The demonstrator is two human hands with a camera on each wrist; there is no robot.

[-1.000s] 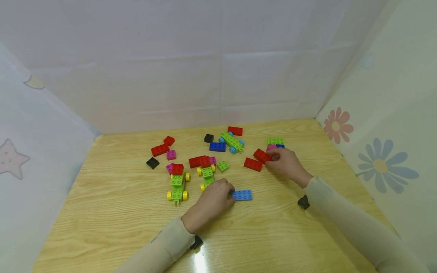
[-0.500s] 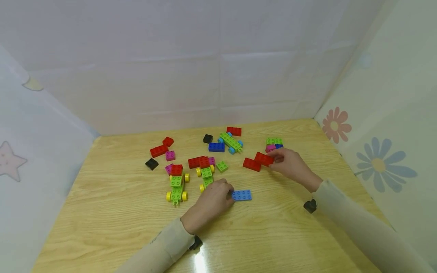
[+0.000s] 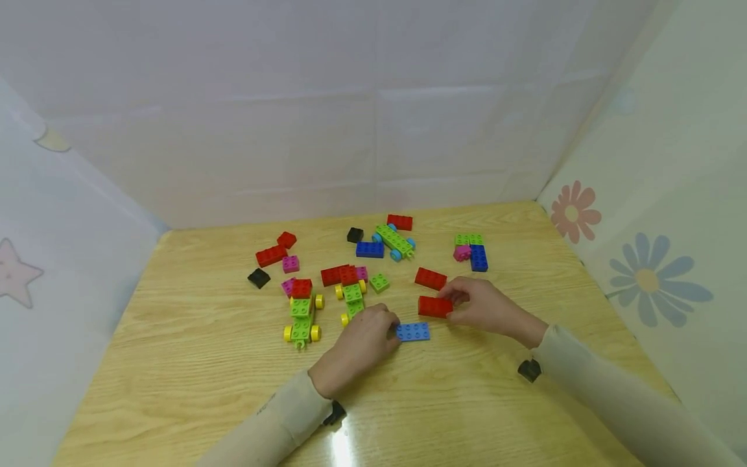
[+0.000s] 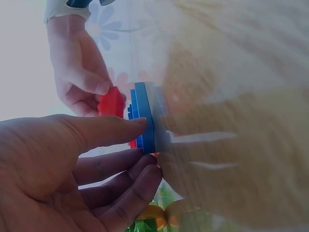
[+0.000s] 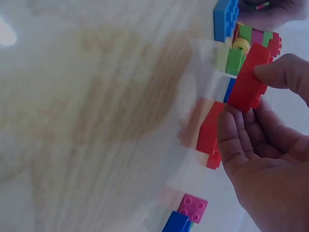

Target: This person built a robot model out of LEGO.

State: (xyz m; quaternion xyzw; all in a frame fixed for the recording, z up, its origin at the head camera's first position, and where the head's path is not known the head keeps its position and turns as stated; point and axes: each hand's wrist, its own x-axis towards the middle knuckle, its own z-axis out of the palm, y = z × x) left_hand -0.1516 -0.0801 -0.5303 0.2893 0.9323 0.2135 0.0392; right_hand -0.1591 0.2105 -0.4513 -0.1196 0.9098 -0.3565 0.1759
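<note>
My left hand [image 3: 364,337] pinches the left end of a flat light blue building brick [image 3: 413,332] that lies studs up on the table. In the left wrist view the thumb presses one side of this light blue brick [image 4: 144,108], with fingers at its end. Between the thumb and fingers of my right hand [image 3: 487,308] is a long red brick [image 3: 433,307]. The right wrist view shows this red brick [image 5: 248,77] tilted, its studs toward the palm. It is just beyond the light blue brick. Behind it, another red brick [image 3: 430,278] lies on the table.
Two green cars with yellow wheels [image 3: 301,327] stand left of my left hand, the nearer one partly hidden by it. A green car base with blue wheels [image 3: 394,241] is farther back. Loose bricks surround them, including a dark blue brick [image 3: 478,258] at the right.
My right hand has brought the red brick toward me and slightly left, from beside the other red brick to near the light blue brick. My left hand stays in place.
</note>
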